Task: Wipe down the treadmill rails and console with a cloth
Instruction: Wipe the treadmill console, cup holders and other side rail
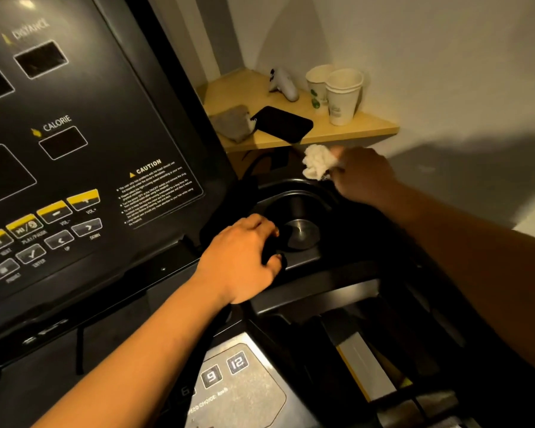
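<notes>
White crumpled cloth (318, 162) sits bunched at the fingertips of the right hand (363, 176), hanging just over the far rim of the round black plastic cup holder (294, 208) and just below the front edge of the pale wooden corner shelf (371, 131). That hand is motion-blurred and in shadow, so only a pinch on the cloth can be made out, not how each finger lies. The black treadmill console (105, 134) is cut off at the left and top of the view. Its display windows are dark, and the small print under its CAUTION heading is too fine to read. The left hand (243, 257) has its fingers curled over the near rim of the cup holder and its thumb tucked below, gripping there. Black on black makes the exact part it clasps hard to tell. A dull metal disc (300, 234) lies at the bottom of the cup holder. The shelf holds two nested white paper cups (343, 97) beside a single white paper cup (317, 84), and their insides are only partly visible. Also on the shelf are a white handheld controller (283, 84), a flat black rectangular device (283, 123) and a folded grey cloth (233, 123). A silver keypad panel (244, 393) at the bottom edge shows keys marked 9 and 12, its lower part cut off.
</notes>
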